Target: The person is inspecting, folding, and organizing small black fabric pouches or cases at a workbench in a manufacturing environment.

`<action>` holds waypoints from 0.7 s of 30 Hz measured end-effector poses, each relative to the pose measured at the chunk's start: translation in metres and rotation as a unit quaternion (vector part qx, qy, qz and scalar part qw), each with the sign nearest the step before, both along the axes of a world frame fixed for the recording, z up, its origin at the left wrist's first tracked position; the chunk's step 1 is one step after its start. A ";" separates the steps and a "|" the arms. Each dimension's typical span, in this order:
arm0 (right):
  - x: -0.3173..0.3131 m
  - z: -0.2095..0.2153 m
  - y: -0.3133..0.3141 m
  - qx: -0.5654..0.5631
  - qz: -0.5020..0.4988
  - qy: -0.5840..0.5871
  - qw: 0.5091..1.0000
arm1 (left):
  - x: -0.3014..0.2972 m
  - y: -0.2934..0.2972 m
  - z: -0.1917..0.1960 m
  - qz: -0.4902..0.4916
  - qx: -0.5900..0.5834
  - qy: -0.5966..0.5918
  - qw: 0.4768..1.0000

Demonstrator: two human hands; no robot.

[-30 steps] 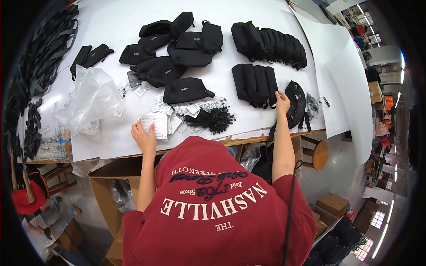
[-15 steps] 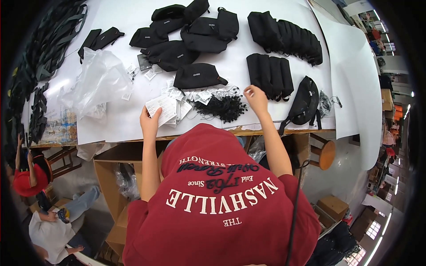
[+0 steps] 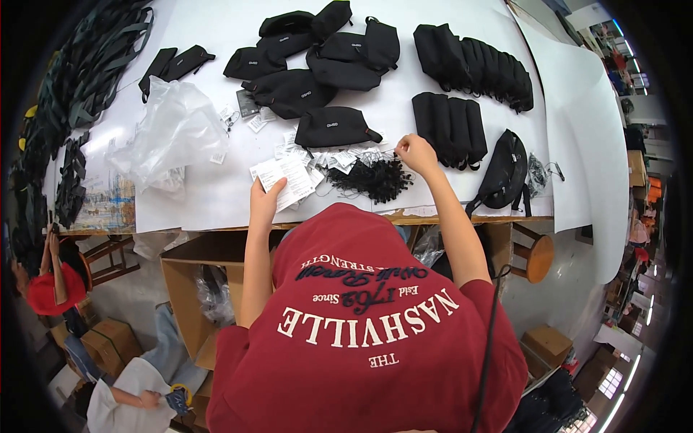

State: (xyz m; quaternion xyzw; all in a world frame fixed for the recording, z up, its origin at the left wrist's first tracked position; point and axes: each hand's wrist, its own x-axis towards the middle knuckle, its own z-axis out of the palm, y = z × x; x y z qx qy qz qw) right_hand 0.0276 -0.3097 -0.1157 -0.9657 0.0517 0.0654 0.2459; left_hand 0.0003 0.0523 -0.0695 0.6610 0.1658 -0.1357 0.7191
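My left hand (image 3: 266, 202) is closed on white printed hang tags (image 3: 283, 176), held between thumb and fingers at the table's near side. Beside them lie more loose white tags (image 3: 345, 157), partly under a tangled heap of black tag cords (image 3: 374, 182). Above the right end of that heap is my right hand (image 3: 420, 154), thumb and fingertips pinched together. Thin dark strands show near the fingertips, but what the pinch holds is too small to make out. Just beyond the tags lies a black zip pouch (image 3: 338, 127).
More black pouches (image 3: 292, 92) are piled farther back. Black bags stand in rows (image 3: 449, 130) on the right, near a black waist bag (image 3: 504, 172). A clear plastic bag (image 3: 173, 137) and black straps (image 3: 97, 61) lie left. Cardboard boxes (image 3: 112, 346) and people are below.
My right hand's fingertips have come down and in toward the cord heap. The left hand still holds the tags. The whole view has shifted slightly.
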 end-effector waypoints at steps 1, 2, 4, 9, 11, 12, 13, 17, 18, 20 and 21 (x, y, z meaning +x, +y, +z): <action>-0.006 0.008 -0.003 0.061 -0.026 -0.014 0.998 | -0.002 -0.001 0.001 -0.007 -0.003 -0.001 1.000; -0.011 0.015 -0.006 0.092 -0.028 -0.037 0.995 | -0.002 -0.002 0.001 -0.006 -0.004 0.001 1.000; -0.019 0.026 -0.008 0.167 -0.059 -0.037 0.984 | -0.001 -0.004 0.000 0.009 -0.025 0.009 1.000; -0.039 0.036 -0.016 0.435 -0.186 0.000 0.881 | 0.005 -0.005 -0.003 -0.008 -0.077 0.022 0.997; -0.050 0.040 -0.019 0.444 -0.225 0.000 0.867 | 0.005 -0.007 0.001 -0.009 -0.095 0.029 0.995; -0.057 0.042 -0.022 0.463 -0.243 -0.003 0.853 | 0.004 -0.008 0.004 -0.012 -0.094 0.033 0.995; -0.063 0.045 -0.023 0.481 -0.259 -0.006 0.837 | 0.003 -0.009 0.006 -0.015 -0.092 0.036 0.995; -0.078 0.054 -0.031 0.477 -0.227 -0.028 0.849 | 0.000 -0.010 0.003 -0.029 -0.091 0.030 0.995; -0.082 0.036 -0.043 0.431 -0.219 -0.037 0.875 | -0.002 -0.013 0.004 -0.008 -0.055 0.020 0.998; -0.094 0.012 -0.060 0.263 -0.245 -0.047 0.932 | -0.002 -0.017 0.013 0.009 -0.021 0.011 1.000; -0.101 0.001 -0.069 0.087 -0.261 -0.052 0.960 | -0.003 -0.018 0.019 -0.002 0.012 0.009 1.000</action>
